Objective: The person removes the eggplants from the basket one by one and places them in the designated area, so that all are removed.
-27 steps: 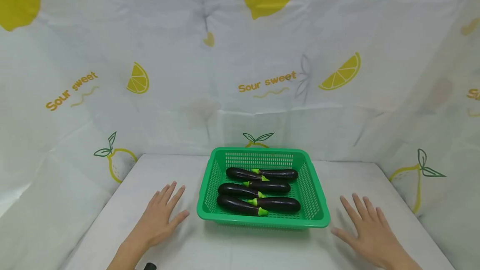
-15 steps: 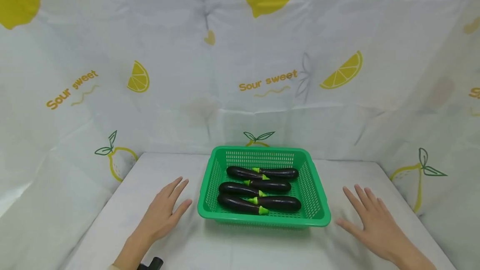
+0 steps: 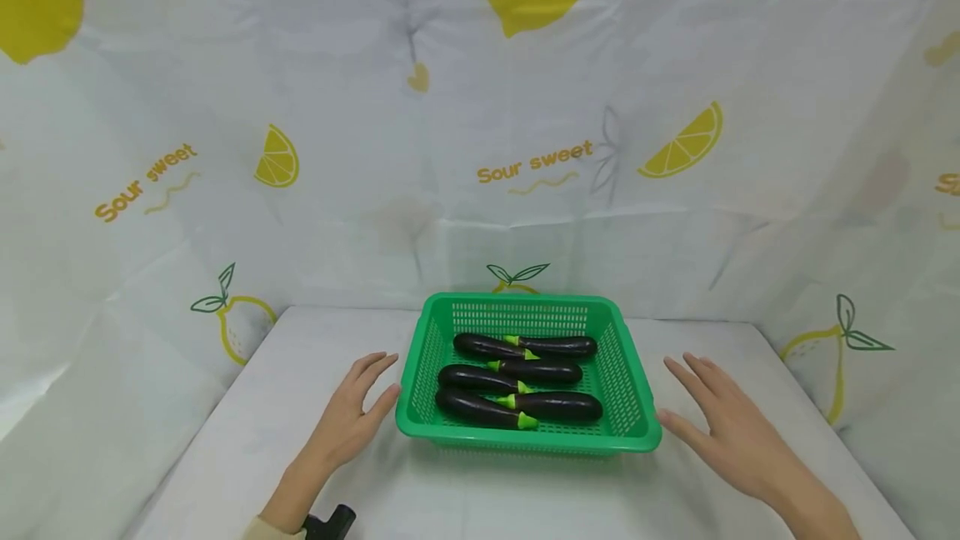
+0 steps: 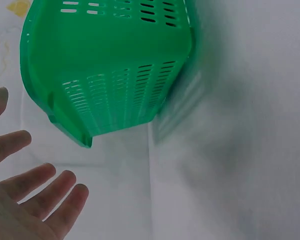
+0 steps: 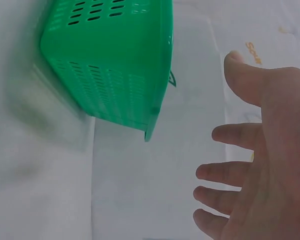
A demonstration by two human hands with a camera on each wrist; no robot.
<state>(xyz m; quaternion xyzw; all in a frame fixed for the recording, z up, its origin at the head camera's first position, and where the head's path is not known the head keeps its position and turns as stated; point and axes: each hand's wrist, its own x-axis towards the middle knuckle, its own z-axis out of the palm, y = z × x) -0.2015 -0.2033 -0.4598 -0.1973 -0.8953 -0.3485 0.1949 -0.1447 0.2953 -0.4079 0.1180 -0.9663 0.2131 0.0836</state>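
A green plastic basket (image 3: 525, 441) with slotted walls stands on the white table, and several dark eggplants (image 3: 553, 407) with bright green caps lie inside it. Just left of the basket is my left hand (image 3: 351, 419), its fingers spread and holding nothing. On the other side, my right hand (image 3: 731, 432) is held near the right rim, thumb closest to it and fingers extended. In the left wrist view a gap shows between the fingers and the basket wall (image 4: 110, 55). The right wrist view likewise shows the right hand (image 5: 275, 155) apart from the basket (image 5: 110, 60).
White sheeting (image 3: 360, 148) printed with lemons and lettering hangs behind the table and along both sides. The white tabletop (image 3: 480, 507) extends in front of the basket. A black strap device (image 3: 330, 522) sits at the left wrist.
Both hands have moved inward toward the basket, the left to the right and the right slightly to the left. The basket and eggplants stay in place.
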